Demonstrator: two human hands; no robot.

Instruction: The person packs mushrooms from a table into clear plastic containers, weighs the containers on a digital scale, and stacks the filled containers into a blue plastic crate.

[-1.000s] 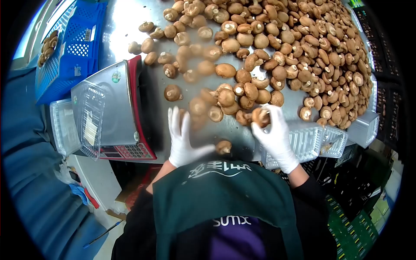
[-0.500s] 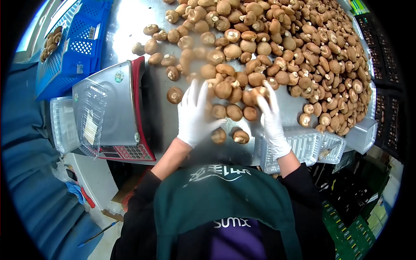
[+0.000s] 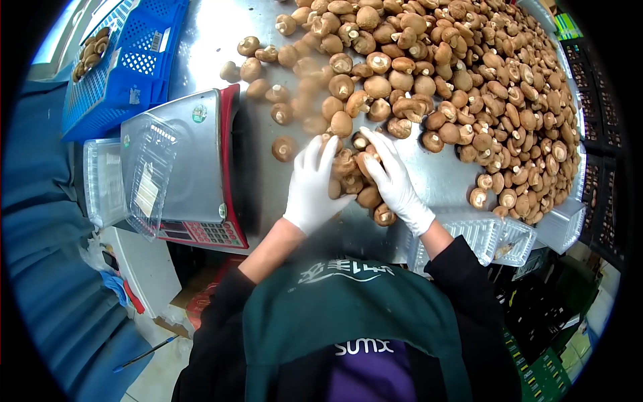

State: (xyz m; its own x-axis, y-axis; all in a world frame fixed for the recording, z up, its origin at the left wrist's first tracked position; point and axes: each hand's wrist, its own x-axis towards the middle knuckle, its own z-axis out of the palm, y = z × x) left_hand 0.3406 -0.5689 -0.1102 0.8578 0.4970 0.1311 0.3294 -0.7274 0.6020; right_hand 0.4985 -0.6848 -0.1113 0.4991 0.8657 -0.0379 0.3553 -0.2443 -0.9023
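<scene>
Both hands wear white gloves and cup a small cluster of brown mushrooms [image 3: 347,181] on the metal table [image 3: 268,194]. My left hand [image 3: 313,184] is at the cluster's left side, its fingers spread and the thumb reaching along the near edge. From the right, my right hand [image 3: 394,177] curves over the cluster, its fingers bent against a mushroom [image 3: 368,161]. Several mushrooms lie between the palms, partly covered by the fingers. Beyond them spreads a large pile of mushrooms [image 3: 495,100].
A red and silver scale [image 3: 194,154] at the left carries a clear plastic tray [image 3: 153,175]. Behind it stand blue crates [image 3: 144,74]. More clear trays [image 3: 462,231] lie at the table's near right edge. Black crates [image 3: 596,181] line the far right.
Both hands have come closer together around the mushrooms. The loose mushrooms near the table's front edge are now gathered between them. The view has shifted slightly.
</scene>
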